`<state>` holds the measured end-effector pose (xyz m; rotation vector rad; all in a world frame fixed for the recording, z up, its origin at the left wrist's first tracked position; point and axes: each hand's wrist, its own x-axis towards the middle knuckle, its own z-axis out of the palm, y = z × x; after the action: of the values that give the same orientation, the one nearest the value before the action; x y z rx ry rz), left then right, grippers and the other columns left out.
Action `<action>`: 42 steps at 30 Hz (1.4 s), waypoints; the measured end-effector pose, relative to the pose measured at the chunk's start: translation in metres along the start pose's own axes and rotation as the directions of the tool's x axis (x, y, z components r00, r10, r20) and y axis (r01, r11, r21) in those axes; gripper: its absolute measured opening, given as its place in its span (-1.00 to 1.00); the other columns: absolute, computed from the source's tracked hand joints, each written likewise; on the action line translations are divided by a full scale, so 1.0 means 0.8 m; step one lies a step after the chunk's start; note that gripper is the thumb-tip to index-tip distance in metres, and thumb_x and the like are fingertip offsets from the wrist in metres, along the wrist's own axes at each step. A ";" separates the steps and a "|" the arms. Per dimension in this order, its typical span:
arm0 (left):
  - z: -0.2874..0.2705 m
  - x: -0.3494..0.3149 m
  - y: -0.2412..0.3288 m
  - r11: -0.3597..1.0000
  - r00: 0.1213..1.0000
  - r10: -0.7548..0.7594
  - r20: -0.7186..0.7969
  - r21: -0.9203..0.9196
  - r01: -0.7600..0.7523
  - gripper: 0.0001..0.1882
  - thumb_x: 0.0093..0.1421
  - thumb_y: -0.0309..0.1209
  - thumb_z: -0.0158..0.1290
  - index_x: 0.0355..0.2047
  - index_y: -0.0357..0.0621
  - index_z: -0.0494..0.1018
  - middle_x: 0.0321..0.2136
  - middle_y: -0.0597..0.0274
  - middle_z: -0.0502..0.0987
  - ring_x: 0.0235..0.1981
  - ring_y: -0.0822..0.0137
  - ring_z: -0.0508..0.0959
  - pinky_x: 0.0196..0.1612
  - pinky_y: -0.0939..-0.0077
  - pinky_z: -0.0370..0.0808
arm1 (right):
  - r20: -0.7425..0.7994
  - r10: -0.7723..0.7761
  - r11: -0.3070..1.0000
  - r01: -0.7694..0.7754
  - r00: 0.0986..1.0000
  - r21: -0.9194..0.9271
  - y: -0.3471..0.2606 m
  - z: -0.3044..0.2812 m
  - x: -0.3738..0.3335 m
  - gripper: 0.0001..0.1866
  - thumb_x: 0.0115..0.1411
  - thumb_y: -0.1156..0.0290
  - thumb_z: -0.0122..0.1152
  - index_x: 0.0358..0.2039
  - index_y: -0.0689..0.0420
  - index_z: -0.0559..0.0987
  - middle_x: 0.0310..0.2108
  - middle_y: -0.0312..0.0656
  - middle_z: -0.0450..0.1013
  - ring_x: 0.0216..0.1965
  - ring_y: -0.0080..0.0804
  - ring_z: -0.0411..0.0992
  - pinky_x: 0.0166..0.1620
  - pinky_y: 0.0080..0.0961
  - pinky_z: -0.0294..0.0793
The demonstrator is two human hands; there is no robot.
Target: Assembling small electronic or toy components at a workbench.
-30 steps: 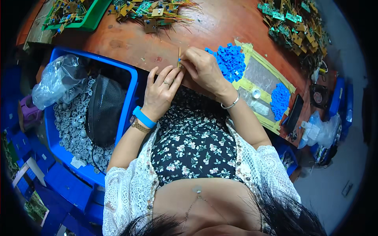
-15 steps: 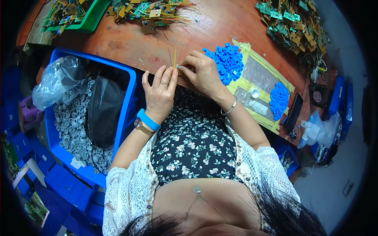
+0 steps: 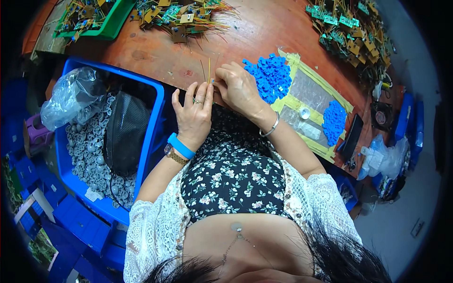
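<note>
The left hand pinched thin wires in its grip, ends poking up past the fingertips. Just beside them, the grip of the right hand squeezed a small blue bit. Farther off, little boards lay on the counter.

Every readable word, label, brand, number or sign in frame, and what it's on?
None readable.
Watch face: too small.
Circuit boards: any print too small.
White scrap in the blue bin: too blurred to tell.
Blue piece at the right hand: too small.
</note>
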<state>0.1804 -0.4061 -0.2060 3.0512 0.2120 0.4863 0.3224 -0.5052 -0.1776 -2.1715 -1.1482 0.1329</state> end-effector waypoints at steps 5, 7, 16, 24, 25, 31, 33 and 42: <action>-0.006 0.004 -0.001 1.000 1.000 0.010 0.012 -0.008 -0.010 -0.50 0.13 -0.50 0.04 0.14 -0.11 0.50 0.09 0.24 0.49 0.18 0.17 0.39 0.26 -0.11 0.13 | 0.008 -0.011 1.000 0.011 1.000 0.017 0.002 -0.002 0.002 -0.83 0.05 0.49 0.30 -0.56 0.24 0.48 -0.49 -0.05 0.42 -0.31 0.01 0.43 -0.26 -0.11 0.45; -0.010 0.008 -0.005 1.000 1.000 0.018 0.020 -0.013 -0.018 -0.48 0.11 -0.54 0.05 0.14 -0.09 0.49 0.10 0.25 0.48 0.18 0.18 0.39 0.26 -0.06 0.14 | 0.007 -0.006 1.000 0.006 1.000 0.021 0.004 -0.003 0.001 -0.85 0.05 0.47 0.31 -0.53 0.24 0.52 -0.47 -0.05 0.45 -0.31 0.00 0.44 -0.25 -0.13 0.46; -0.089 0.148 -0.204 0.993 0.860 -0.056 -0.506 0.060 0.100 -0.46 0.24 -0.44 0.10 0.26 -0.13 0.39 0.16 -0.15 0.43 0.25 -0.06 0.33 0.28 -0.01 0.23 | -0.342 0.038 0.976 -0.109 0.939 -0.191 0.053 -0.041 0.000 -0.88 0.05 0.40 0.40 -0.42 0.15 0.67 -0.41 -0.13 0.54 -0.28 -0.12 0.46 -0.16 -0.22 0.46; 0.016 0.191 -0.161 0.955 0.946 -0.104 -0.306 -0.296 0.009 -0.54 0.11 -0.30 0.31 0.04 -0.02 0.56 -0.06 0.11 0.59 0.02 0.06 0.52 0.12 0.18 0.44 | -0.255 -0.060 0.958 -0.015 0.965 -0.285 0.049 -0.019 0.003 -0.88 -0.02 0.41 0.41 -0.52 0.11 0.60 -0.45 -0.24 0.49 -0.25 -0.22 0.42 -0.15 -0.27 0.35; 0.023 0.192 -0.147 0.961 0.946 -0.069 -0.318 -0.275 -0.022 -0.58 0.12 -0.30 0.29 0.02 0.00 0.58 -0.09 0.17 0.60 0.00 0.09 0.52 0.11 0.17 0.42 | -0.241 -0.108 0.965 0.044 0.964 -0.258 0.045 -0.018 0.000 -0.87 -0.03 0.40 0.41 -0.53 0.09 0.59 -0.45 -0.25 0.48 -0.25 -0.24 0.42 -0.14 -0.28 0.34; 0.010 0.181 -0.114 0.984 0.907 0.116 -0.405 -0.081 -0.161 -0.74 0.14 -0.36 0.24 -0.12 0.07 0.65 -0.23 0.33 0.61 -0.08 0.19 0.53 0.07 0.18 0.37 | -0.170 -0.157 0.951 0.102 0.973 -0.291 0.041 -0.007 -0.016 -0.87 -0.02 0.38 0.40 -0.53 0.07 0.58 -0.43 -0.29 0.48 -0.22 -0.29 0.42 -0.12 -0.29 0.32; -0.004 0.170 -0.109 0.983 0.887 0.071 -0.457 -0.119 -0.140 -0.78 0.19 -0.45 0.20 -0.14 0.00 0.66 -0.29 0.29 0.60 -0.15 0.20 0.54 -0.01 0.23 0.44 | -0.190 -0.151 0.957 0.096 0.970 -0.272 0.042 -0.007 -0.018 -0.87 -0.02 0.38 0.40 -0.53 0.07 0.58 -0.43 -0.29 0.47 -0.22 -0.30 0.41 -0.12 -0.29 0.32; -0.002 0.162 -0.125 0.873 0.911 -0.244 -0.334 -0.485 0.056 -0.55 0.30 -0.39 0.17 0.16 -0.27 0.45 -0.26 0.05 0.43 -0.24 0.17 0.47 -0.14 0.34 0.46 | -0.179 -0.143 0.958 0.091 0.973 -0.273 0.037 -0.015 -0.023 -0.86 -0.04 0.41 0.42 -0.47 0.07 0.60 -0.42 -0.28 0.47 -0.19 -0.27 0.43 -0.08 -0.28 0.31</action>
<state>0.2893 -0.2890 -0.1714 2.4204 0.2971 0.9675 0.3360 -0.5369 -0.1901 -2.2754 -1.2324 -0.2979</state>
